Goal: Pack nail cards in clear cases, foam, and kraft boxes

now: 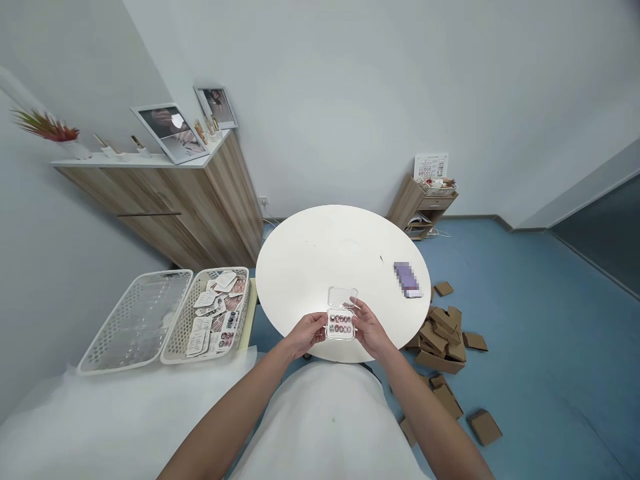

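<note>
A small clear plastic case [341, 331] is held above the near edge of the round white table [320, 267], its transparent lid [342, 297] raised away from me. Inside lie two rows of small pink and dark pieces that look like press-on nails. My left hand [306, 333] pinches the left side of the case between thumb and fingers. On the right side, my right hand [369, 328] grips the case, with fingers reaching up beside the lid.
A pixelated purple item [406, 277] lies on the table's right part. Left stand two white baskets [170, 333], one holding cards and nail packs. Cardboard boxes [440, 340] litter the floor at right. A wooden cabinet [200, 207] and small shelf [407, 203] stand by the walls.
</note>
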`<state>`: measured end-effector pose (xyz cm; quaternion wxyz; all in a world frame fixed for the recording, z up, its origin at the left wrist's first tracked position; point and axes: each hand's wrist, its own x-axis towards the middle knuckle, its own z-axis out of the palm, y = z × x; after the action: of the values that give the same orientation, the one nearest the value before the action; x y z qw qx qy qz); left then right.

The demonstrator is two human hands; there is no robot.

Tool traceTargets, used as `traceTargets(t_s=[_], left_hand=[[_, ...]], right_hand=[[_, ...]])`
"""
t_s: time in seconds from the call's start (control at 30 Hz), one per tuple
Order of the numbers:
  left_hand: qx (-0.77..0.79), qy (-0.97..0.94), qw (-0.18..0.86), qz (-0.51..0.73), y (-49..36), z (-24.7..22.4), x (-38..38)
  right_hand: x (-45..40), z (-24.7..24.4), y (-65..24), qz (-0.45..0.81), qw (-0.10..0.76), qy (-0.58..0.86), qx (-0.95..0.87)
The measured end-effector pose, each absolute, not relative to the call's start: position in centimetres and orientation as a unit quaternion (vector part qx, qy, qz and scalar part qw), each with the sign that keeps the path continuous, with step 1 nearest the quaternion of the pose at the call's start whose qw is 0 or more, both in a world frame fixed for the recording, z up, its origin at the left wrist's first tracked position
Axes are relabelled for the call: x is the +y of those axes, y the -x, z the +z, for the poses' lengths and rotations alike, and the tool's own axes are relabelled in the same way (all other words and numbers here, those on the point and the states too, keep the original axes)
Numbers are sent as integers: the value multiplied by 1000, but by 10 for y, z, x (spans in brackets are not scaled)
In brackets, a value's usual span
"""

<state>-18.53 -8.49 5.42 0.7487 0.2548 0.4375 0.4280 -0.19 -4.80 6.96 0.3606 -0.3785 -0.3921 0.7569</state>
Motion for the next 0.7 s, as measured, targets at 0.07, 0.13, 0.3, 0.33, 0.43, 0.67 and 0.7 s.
traceTargets(t_s=[0.07,0.13,0.3,0.33,0.43,0.67,0.7], left_hand=[[439,-248,746,434,185,52,-85],[441,-240,744,440,185,50,-85],[442,-239,738,450,181,45,-84],[442,-242,737,450,180,44,-85],[442,-248,736,449,178,43,-85],[461,-278,709,456,168,45,-81],[464,-282,708,453,166,46,-79]], right_hand=[[-50,70,3,758,366,378,-385],[-52,71,3,758,371,382,-378],[-61,74,2,760,372,398,-354],[-62,74,1,760,367,405,-351],[-66,74,-2,771,349,409,-342],[-59,76,-15,778,302,426,-348],[-57,75,-17,779,300,430,-344]])
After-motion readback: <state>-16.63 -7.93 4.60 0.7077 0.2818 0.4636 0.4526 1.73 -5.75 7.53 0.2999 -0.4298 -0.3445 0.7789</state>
